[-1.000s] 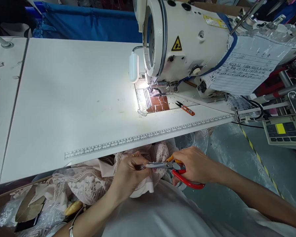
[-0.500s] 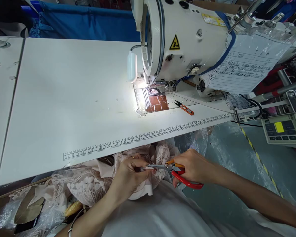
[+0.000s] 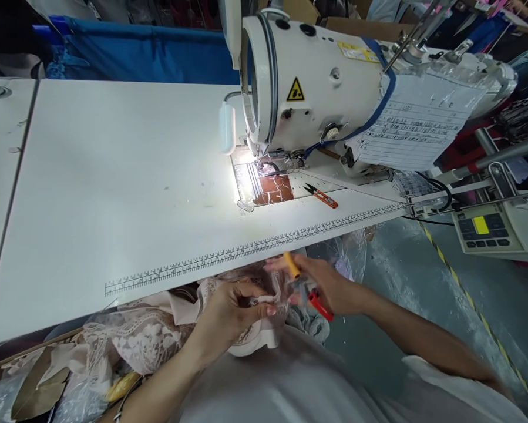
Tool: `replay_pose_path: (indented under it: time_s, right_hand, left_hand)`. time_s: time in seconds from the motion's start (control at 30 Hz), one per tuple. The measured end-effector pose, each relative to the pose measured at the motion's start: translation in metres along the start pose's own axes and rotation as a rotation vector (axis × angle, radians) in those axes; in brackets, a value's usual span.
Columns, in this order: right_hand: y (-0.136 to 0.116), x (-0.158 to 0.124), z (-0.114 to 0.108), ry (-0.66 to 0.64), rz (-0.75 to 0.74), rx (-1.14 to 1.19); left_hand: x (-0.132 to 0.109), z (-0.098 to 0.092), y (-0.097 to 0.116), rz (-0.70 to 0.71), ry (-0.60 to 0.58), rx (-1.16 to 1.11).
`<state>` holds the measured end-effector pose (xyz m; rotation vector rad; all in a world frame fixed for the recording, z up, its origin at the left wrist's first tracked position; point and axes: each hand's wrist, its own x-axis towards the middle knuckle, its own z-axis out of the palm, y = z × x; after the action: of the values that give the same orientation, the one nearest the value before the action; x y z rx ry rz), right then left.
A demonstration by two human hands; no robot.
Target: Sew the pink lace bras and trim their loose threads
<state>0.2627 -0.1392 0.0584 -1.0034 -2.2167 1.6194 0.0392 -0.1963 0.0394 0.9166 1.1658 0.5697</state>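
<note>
My left hand (image 3: 232, 314) is closed in a pinch on a piece of pale lace fabric (image 3: 255, 329) in my lap, just below the table's front edge. My right hand (image 3: 323, 288) is blurred by motion and grips scissors (image 3: 310, 291) with red and orange handles, right of the lace. The scissors' blades are smeared and hard to make out. More lace fabric (image 3: 135, 335) lies piled to the left of my left arm.
A white sewing machine (image 3: 316, 94) stands on the white table (image 3: 114, 176) with its lamp lit over the needle plate. Small orange thread snips (image 3: 322, 196) lie beside it. A ruler strip (image 3: 246, 249) runs along the table's front edge. A control panel (image 3: 488, 229) sits at right.
My right hand has pulled the scissors back from the lace and turned them, handles now tipped upward. The left hand keeps its pinch on the lace. The camera view has shifted slightly.
</note>
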Motion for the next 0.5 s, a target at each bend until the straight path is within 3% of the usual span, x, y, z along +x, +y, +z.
replay_pose_path:
  time_s: [0.1,0.23,0.37,0.5]
  right_hand:
    - [0.002,0.010,0.006,-0.071,-0.075,0.123]
    - [0.001,0.017,0.009,0.028,0.008,0.318]
    - [0.001,0.017,0.005,0.001,0.064,0.415]
    - [0.004,0.015,0.002,-0.023,0.117,0.468]
  left_hand:
    - [0.000,-0.002,0.010,-0.003,-0.046,-0.036]
    - [-0.001,-0.016,0.016,-0.045,-0.093,0.029]
    - [0.001,-0.032,0.016,-0.067,-0.184,0.099]
    - [0.004,-0.036,0.016,0.017,-0.183,0.153]
